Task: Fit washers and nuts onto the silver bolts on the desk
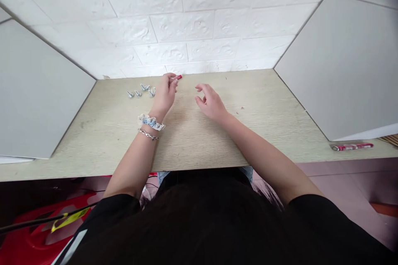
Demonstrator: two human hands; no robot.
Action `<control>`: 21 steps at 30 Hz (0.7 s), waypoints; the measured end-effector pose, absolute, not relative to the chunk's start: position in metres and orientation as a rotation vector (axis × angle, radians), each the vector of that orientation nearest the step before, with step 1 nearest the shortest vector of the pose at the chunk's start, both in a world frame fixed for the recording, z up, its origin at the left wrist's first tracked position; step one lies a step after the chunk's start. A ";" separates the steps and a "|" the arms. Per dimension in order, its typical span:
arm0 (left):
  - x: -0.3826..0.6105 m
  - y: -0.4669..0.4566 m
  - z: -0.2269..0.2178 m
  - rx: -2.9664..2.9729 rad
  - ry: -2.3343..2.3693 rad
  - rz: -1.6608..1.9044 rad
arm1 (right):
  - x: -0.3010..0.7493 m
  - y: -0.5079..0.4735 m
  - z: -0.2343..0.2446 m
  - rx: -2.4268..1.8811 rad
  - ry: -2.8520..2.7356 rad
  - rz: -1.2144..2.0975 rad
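The left hand [166,93] is closing at the fingertips around a small red object [179,77], whose red end is showing just past the fingers; the rest of the object is hidden by the hand. A lace-edged blue scrunchie [151,122] and a chain bracelet [148,134] are circling the wrist just below this hand.

Just beside the left hand, on the side away from the right hand, a small group of metal screws [138,92] with flanged heads is lying on the table [192,140], all apart from the hand, the nearest almost at its edge.

The right hand [211,102] is relaxing open, with fingers loosely curved and nothing in its grasp, near the left hand and on the side away from the screws.

Farther out from the left hand, a white brick-patterned wall [155,33] is rising behind the table, and a grey panel [40,91] and a second grey panel [342,66] are standing at either side. A red-and-silver stick [352,146] is lying well apart from the left hand, near the table's front edge, below the second panel.
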State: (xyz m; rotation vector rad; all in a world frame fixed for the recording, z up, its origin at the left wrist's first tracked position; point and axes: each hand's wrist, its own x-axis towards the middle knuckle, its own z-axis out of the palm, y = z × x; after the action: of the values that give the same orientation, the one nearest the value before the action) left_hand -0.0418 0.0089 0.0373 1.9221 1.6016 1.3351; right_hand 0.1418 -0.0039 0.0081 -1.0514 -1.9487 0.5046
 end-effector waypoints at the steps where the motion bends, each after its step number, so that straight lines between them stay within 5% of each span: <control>1: -0.046 0.010 0.039 1.912 1.638 1.377 | 0.141 -0.004 0.009 -1.060 -1.950 0.509; 11: -0.100 0.031 0.042 1.439 1.984 1.606 | 0.141 -0.005 0.010 -1.094 -1.987 0.527; 21: -0.136 0.010 0.059 1.453 2.314 1.060 | 0.140 -0.005 0.007 -1.090 -2.039 0.577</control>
State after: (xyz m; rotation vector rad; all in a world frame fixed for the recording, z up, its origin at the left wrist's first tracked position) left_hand -0.1362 0.0104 0.0592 1.4534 2.3143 1.0596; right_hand 0.1400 -0.0049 0.0071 -1.0904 -2.0386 0.5770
